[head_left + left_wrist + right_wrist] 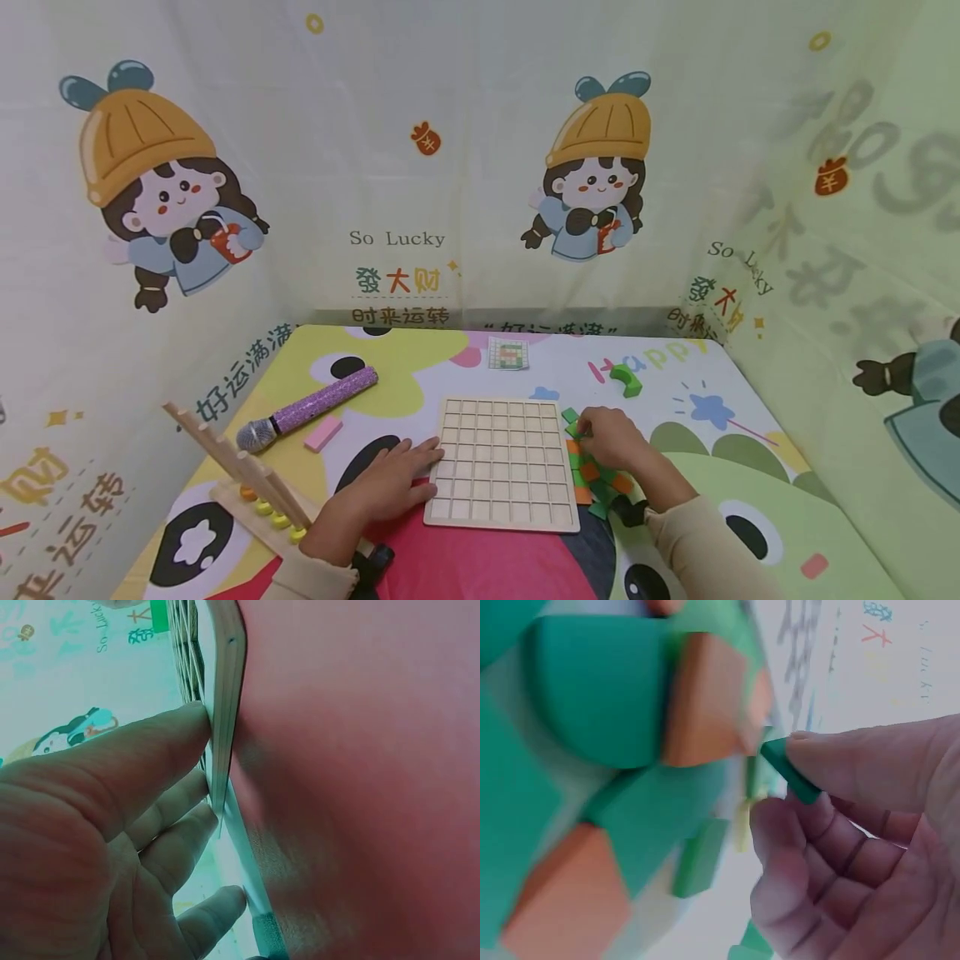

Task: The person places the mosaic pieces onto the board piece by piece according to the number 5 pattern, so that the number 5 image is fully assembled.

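Observation:
A square wooden grid board (502,463) lies on the patterned table, its compartments bare. My left hand (386,483) is at the board's left side, fingers spread; in the left wrist view its thumb and fingertips touch the board's edge (227,697). To the right of the board, my right hand (617,439) is over a group of green and orange blocks (582,495). Between its thumb and fingers it pinches a small green block (791,771), clearest in the right wrist view. Around that hand lie an orange block (705,697) and a rounded green block (600,690).
At the left stands a wooden peg rack (251,521) with yellow and orange pieces. Behind it lie a glittery purple microphone (322,402) and a pink block (323,434). A patterned card (508,354) and a green arch block (628,382) are farther back.

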A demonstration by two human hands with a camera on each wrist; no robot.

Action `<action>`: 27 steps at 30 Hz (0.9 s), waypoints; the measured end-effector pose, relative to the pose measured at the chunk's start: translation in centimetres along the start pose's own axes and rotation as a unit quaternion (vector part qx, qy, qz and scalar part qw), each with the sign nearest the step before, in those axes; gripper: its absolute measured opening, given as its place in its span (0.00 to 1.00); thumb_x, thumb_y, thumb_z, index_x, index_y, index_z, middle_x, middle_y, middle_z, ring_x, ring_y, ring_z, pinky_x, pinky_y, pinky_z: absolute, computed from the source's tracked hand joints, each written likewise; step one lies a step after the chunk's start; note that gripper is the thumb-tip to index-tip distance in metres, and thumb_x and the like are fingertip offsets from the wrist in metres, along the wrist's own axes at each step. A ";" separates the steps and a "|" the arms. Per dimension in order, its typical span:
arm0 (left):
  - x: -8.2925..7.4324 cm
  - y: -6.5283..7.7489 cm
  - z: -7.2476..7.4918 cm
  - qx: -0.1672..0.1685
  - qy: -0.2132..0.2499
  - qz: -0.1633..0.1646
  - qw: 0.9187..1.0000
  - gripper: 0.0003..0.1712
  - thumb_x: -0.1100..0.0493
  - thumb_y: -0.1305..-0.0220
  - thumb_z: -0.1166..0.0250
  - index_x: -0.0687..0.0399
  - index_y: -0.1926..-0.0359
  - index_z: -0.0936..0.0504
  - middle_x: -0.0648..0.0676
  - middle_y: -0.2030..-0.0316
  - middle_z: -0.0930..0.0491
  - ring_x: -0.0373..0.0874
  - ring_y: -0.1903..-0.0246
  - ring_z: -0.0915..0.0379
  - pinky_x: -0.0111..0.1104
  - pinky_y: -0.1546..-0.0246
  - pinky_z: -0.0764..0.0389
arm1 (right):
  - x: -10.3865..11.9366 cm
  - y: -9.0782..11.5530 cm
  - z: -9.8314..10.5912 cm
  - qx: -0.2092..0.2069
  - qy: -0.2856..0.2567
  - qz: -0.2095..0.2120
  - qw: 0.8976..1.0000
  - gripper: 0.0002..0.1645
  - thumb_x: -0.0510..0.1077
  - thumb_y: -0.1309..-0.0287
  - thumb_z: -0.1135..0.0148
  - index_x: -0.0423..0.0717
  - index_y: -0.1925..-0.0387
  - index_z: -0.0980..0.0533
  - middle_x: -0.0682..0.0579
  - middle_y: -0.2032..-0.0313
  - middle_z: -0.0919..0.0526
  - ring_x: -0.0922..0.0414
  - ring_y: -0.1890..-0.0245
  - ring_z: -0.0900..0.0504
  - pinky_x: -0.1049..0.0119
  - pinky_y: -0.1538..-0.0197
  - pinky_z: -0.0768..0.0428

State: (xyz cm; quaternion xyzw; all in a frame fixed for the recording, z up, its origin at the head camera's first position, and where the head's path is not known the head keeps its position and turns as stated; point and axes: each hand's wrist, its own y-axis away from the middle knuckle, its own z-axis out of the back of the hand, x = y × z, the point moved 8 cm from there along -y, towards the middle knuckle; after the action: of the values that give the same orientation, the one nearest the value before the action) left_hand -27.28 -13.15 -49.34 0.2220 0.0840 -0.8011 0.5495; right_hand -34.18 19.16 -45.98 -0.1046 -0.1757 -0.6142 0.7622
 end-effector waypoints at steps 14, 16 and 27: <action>0.1 0.0 -0.1 0.004 0.001 -0.008 1.000 0.35 0.48 0.32 0.31 0.47 0.27 0.26 0.53 0.23 0.34 0.69 0.23 0.45 0.68 0.27 0.46 | 2.5 -0.8 0.9 0.024 -0.106 0.074 0.991 0.09 0.34 0.30 0.42 0.38 0.53 0.19 0.52 0.67 0.16 0.59 0.70 0.22 0.60 0.60 0.20; 0.1 0.1 -0.2 0.006 0.004 -0.010 1.000 0.35 0.48 0.32 0.32 0.47 0.26 0.26 0.53 0.23 0.34 0.69 0.23 0.45 0.68 0.27 0.46 | 2.9 -1.1 0.5 0.026 -0.110 0.078 0.991 0.09 0.34 0.31 0.41 0.37 0.52 0.19 0.52 0.66 0.16 0.60 0.70 0.21 0.61 0.60 0.19; 0.1 0.1 -0.1 0.007 0.013 -0.010 1.000 0.35 0.48 0.31 0.32 0.47 0.26 0.27 0.52 0.22 0.35 0.69 0.23 0.47 0.69 0.26 0.48 | 5.7 -3.5 -1.3 0.036 -0.138 0.091 0.986 0.12 0.35 0.33 0.36 0.36 0.50 0.21 0.53 0.65 0.16 0.59 0.70 0.19 0.60 0.59 0.18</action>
State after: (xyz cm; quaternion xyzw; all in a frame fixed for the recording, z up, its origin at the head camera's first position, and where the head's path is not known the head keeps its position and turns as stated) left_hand -27.19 -13.27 -49.47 0.2356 0.0873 -0.8041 0.5388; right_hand -36.33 12.76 -45.14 -0.1770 -0.2909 -0.5151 0.7866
